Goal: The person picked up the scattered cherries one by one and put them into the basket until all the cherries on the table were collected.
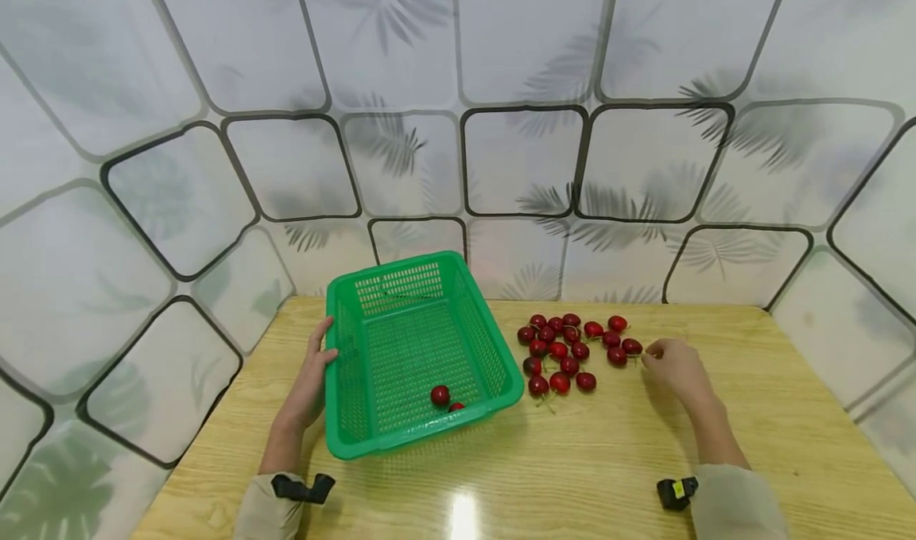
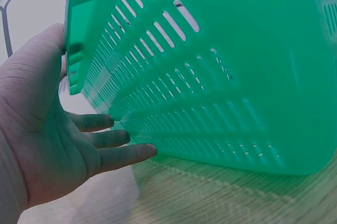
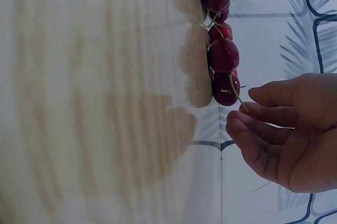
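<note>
Counting one green basket (image 1: pixel 429 426), toward the far left corner of one wooden table (image 1: pixel 572 460). Counting two cherries (image 1: pixel 440 395) inside the basket, close to its near edge, and about nineteen loose cherries (image 1: pixel 569 366) bunching up right of it, by the table's far edge. Counting two black cameras (image 1: pixel 304 489), one on each wrist. Seeing the cherries shining, round and mostly dark red, with some brighter ones and a few thin green stems (image 3: pixel 237 94) poking out. Holding the basket's left rim with the left hand (image 1: pixel 309 381), three fingers stretching straight below. Reaching the right hand (image 1: pixel 680 373) to the rightmost cherry (image 1: pixel 632 346), fingertips meeting its stem end. Not being able to tell whether pinching or only touching it.
</note>
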{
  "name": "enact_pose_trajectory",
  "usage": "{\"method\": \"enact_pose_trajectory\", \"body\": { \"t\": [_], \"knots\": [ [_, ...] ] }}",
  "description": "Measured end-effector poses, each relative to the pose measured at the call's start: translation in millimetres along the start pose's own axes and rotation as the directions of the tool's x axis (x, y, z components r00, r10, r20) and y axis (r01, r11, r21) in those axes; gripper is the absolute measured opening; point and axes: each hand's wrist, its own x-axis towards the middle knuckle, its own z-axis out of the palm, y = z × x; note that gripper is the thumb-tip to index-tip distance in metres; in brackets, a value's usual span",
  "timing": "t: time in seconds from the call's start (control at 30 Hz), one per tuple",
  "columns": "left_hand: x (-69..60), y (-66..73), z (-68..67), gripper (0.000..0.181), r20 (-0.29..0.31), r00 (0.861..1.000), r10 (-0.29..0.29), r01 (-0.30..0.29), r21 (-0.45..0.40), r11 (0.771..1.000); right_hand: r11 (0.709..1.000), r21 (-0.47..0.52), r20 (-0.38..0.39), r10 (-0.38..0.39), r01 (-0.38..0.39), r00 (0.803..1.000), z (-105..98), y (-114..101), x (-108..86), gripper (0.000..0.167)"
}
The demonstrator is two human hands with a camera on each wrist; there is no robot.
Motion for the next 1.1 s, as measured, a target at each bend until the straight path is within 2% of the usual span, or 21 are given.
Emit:
{"method": "enact_pose_trajectory", "body": {
  "t": [0.37, 0.53, 0.73, 1.1],
  "knots": [
    [0.6, -1.0, -1.8, 0.06, -0.013, 1.0, -0.009, 0.009, 0.005, 1.0, 1.0, 0.007, 0.008, 0.025, -0.025, 1.0, -0.7, -2.0, 0.2, 0.035],
    [0.3, 0.2, -0.6, 0.06, -0.007, 1.0, -0.007, 0.007, 0.002, 1.0, 0.999, -0.039, 0.044, 0.021, -0.02, 0.999, 0.4, -0.3, 4.5, 0.038],
    [0.0, 2.0, 2.4, 0.061, -0.008, 1.0, -0.014, 0.014, 0.003, 1.0, 0.996, -0.085, 0.062, -0.005, 0.011, 0.998, 2.2, 2.2, 8.6, 0.032],
    [-1.1, 3.1, 2.4, 0.061, -0.014, 1.0, -0.001, 0.001, 0.002, 1.0, 0.999, -0.042, 0.07, -0.024, 0.027, 0.997, 5.7, -2.0, 5.8, 0.022]
  ]
}}
